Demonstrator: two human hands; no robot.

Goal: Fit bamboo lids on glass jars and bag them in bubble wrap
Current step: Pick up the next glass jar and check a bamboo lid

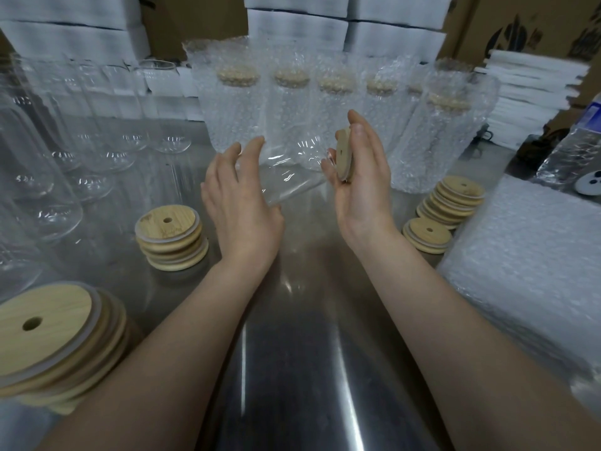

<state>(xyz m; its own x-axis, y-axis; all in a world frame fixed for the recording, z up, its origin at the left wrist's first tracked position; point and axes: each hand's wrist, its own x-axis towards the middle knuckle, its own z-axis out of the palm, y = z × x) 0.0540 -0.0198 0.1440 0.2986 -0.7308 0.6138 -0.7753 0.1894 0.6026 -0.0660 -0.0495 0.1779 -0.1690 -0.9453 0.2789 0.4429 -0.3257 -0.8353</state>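
I hold a clear glass jar (292, 177) on its side above the steel table (292, 320). My left hand (240, 206) wraps its base end, fingers over the far side and thumb underneath. My right hand (361, 177) holds a round bamboo lid (343, 154) with a small hole against the jar's mouth, thumb on the lid's top edge and fingertips round its lower edge. Behind the hands stands a row of lidded jars in bubble wrap bags (292, 102).
Several bare glass jars (97, 125) stand at the left. Bamboo lid stacks sit at front left (58, 340), left of centre (170, 236) and right (448, 206). A pile of bubble wrap bags (527, 262) lies at the right. White foam blocks (292, 24) and cardboard boxes line the back.
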